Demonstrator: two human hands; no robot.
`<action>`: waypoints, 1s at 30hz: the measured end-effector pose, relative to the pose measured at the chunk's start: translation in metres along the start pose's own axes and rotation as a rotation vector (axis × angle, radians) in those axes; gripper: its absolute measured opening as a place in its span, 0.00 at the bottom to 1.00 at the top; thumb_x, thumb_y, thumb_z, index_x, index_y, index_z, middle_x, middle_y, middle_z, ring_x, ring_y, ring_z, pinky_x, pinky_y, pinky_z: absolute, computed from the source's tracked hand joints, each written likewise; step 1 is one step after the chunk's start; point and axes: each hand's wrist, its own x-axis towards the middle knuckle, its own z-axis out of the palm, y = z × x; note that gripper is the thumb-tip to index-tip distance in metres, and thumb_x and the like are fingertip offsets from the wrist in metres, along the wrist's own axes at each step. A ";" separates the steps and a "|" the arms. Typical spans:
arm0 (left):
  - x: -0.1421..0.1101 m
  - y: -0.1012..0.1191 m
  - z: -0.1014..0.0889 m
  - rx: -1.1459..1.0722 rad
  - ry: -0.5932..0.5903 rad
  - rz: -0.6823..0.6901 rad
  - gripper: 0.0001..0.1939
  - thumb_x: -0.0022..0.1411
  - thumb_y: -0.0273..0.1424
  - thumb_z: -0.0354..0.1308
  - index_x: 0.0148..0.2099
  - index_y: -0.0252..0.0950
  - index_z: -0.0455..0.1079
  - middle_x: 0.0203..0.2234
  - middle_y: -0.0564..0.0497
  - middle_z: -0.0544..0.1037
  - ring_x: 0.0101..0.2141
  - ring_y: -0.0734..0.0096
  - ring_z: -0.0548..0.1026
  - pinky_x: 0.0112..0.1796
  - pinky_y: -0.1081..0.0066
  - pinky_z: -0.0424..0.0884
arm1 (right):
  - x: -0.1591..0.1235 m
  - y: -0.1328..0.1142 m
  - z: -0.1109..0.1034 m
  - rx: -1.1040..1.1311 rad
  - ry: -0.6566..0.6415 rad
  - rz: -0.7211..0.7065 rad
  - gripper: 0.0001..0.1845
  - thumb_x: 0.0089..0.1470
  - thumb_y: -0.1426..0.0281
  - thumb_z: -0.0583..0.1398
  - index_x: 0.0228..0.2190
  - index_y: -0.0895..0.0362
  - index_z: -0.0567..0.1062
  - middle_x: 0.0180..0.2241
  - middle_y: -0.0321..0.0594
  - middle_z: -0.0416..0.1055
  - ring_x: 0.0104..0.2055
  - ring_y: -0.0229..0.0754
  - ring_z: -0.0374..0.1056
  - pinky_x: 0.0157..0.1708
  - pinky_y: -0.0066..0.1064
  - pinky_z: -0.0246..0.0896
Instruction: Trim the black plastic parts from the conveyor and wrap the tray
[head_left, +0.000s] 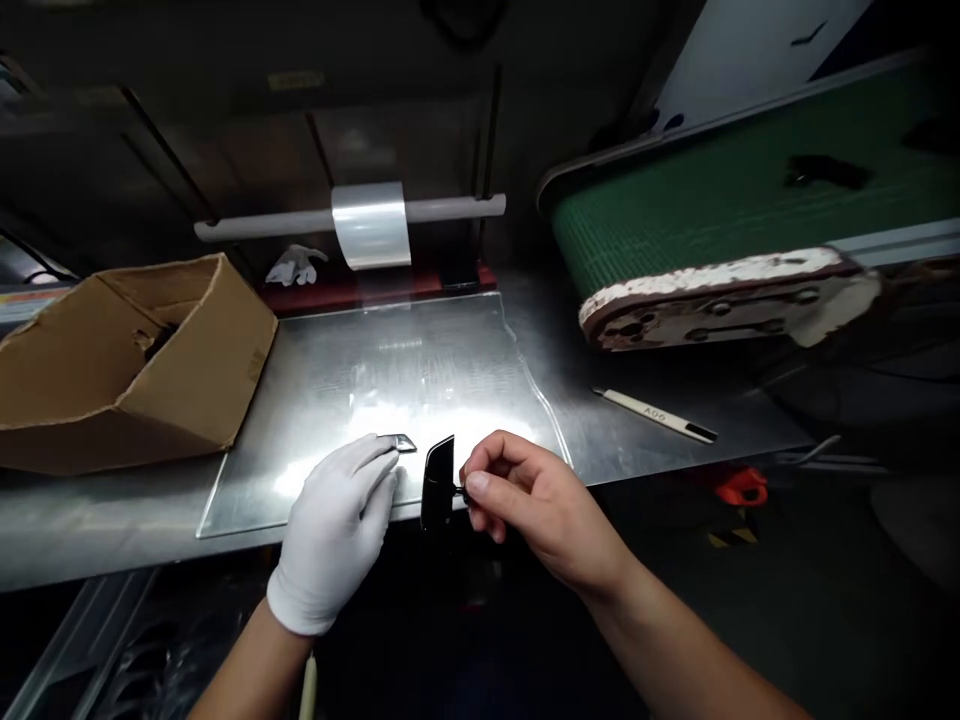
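Note:
My left hand (pixel 330 530) wears a white glove and has its fingers closed on a small shiny silver piece (pixel 406 443), whose tip sticks out past the fingertips. Thumb and forefinger of my bare right hand (pixel 536 505) pinch the short stem of a glossy black part (pixel 438 485). This part has a flat, blade-like face with a slanted top, held upright just right of the glove without touching it. Both hands are at the front edge of a clear glass sheet (pixel 300 385) lying on the metal table (pixel 157 510).
An open cardboard box (pixel 199 375) stands on the left. Behind the glass, a roll of clear film (pixel 371 228) hangs on a white bar near a crumpled white glove (pixel 296 265). A white pen-like tool (pixel 654 414) lies right, below a green conveyor belt (pixel 675 220) carrying a dark part (pixel 827 172).

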 end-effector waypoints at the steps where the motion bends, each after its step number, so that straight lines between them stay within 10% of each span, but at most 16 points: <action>1: -0.005 0.006 -0.001 -0.060 0.057 -0.084 0.14 0.73 0.30 0.55 0.57 0.40 0.76 0.57 0.46 0.79 0.59 0.57 0.74 0.63 0.55 0.67 | -0.001 0.001 0.002 -0.009 -0.003 0.015 0.12 0.63 0.61 0.68 0.36 0.56 0.75 0.26 0.32 0.74 0.26 0.31 0.67 0.25 0.20 0.63; 5: -0.022 0.038 -0.002 -0.743 0.086 -0.618 0.16 0.74 0.40 0.55 0.56 0.41 0.77 0.47 0.47 0.84 0.45 0.59 0.81 0.49 0.60 0.75 | -0.005 0.007 0.007 -0.024 -0.018 0.082 0.12 0.63 0.61 0.67 0.35 0.56 0.74 0.25 0.31 0.73 0.26 0.32 0.68 0.25 0.21 0.65; 10: -0.030 0.063 0.009 -1.490 -0.172 -0.865 0.33 0.77 0.49 0.39 0.58 0.28 0.74 0.30 0.41 0.82 0.27 0.62 0.79 0.28 0.67 0.73 | -0.009 0.019 0.008 -0.057 -0.014 0.142 0.11 0.63 0.60 0.67 0.36 0.54 0.74 0.26 0.32 0.73 0.26 0.33 0.69 0.23 0.22 0.65; 14: -0.041 0.069 0.020 -1.688 -0.145 -1.054 0.38 0.76 0.53 0.36 0.55 0.28 0.75 0.31 0.38 0.83 0.26 0.63 0.82 0.26 0.72 0.72 | -0.015 0.031 0.007 -0.271 0.032 -0.301 0.05 0.64 0.72 0.66 0.41 0.53 0.76 0.39 0.37 0.75 0.38 0.36 0.75 0.36 0.26 0.73; 20: -0.063 0.066 0.033 -1.917 -0.065 -0.667 0.27 0.75 0.48 0.50 0.62 0.33 0.72 0.34 0.42 0.84 0.35 0.63 0.83 0.37 0.70 0.78 | -0.023 0.043 0.001 -0.595 -0.068 -0.827 0.16 0.58 0.86 0.64 0.45 0.60 0.78 0.48 0.45 0.73 0.48 0.41 0.76 0.48 0.29 0.76; 30: -0.065 0.063 0.049 -2.006 -0.103 -0.532 0.21 0.73 0.40 0.56 0.65 0.45 0.70 0.35 0.47 0.87 0.34 0.66 0.85 0.31 0.76 0.78 | -0.029 0.048 -0.009 -0.550 -0.219 -0.629 0.18 0.59 0.82 0.64 0.49 0.54 0.77 0.51 0.46 0.74 0.51 0.45 0.75 0.48 0.34 0.77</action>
